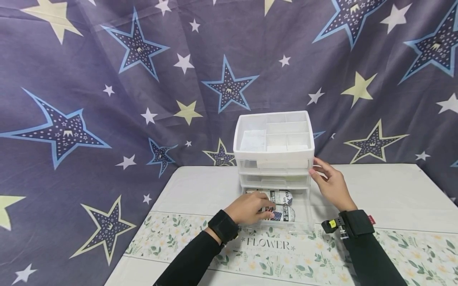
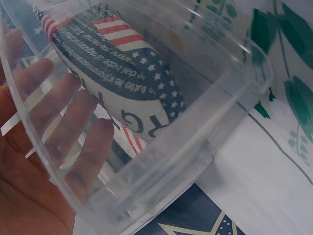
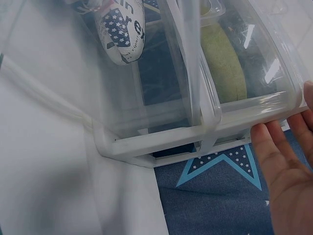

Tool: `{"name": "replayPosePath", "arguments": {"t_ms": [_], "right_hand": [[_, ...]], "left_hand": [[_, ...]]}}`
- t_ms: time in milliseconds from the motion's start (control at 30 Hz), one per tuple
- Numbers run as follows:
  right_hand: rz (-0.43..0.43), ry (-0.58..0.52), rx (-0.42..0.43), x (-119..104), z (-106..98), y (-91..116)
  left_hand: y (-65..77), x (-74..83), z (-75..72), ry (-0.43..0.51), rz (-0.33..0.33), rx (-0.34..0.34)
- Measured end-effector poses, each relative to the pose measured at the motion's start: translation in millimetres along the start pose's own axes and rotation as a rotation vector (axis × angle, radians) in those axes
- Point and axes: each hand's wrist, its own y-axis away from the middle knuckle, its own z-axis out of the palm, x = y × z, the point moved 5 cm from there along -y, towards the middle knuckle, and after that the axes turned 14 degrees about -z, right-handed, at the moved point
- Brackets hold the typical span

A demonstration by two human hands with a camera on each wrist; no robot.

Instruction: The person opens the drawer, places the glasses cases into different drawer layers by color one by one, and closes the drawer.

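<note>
A white plastic drawer unit (image 1: 275,157) stands on the table with its clear bottom drawer (image 1: 303,216) pulled out. Inside lie two rolled bundles, a far one (image 1: 284,197) and a near one (image 1: 287,214), printed with newsprint lettering and flag stars and stripes. My left hand (image 1: 248,208) reaches over the drawer's left part, its fingers extended beside the bundles. The left wrist view shows the flag-print roll (image 2: 122,73) through clear plastic. With loosely straight fingers, my right hand (image 1: 334,186) touches the unit's right side, at the level of the upper drawers.
Divided compartments (image 1: 286,129) form the unit's top. A green item (image 3: 222,63) shows inside a shut drawer in the right wrist view. Beneath the unit's front runs a floral cloth strip (image 1: 268,258) lettered FLOWER. A star-patterned curtain (image 1: 214,39) hangs behind the table.
</note>
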Motion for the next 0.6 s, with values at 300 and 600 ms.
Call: {"name": "replayPosePath", "arguments": {"t_ms": [300, 600], "right_hand": [[-0.003, 0.005, 0.001, -1.3, 0.8, 0.1], [-0.003, 0.019, -0.003, -1.7, 0.8, -0.2]], "left_hand": [[6.5, 2.5, -0.3, -0.019, 0.006, 0.092], [19.4, 13.4, -8.9, -0.032, 0.049, 0.233]]}}
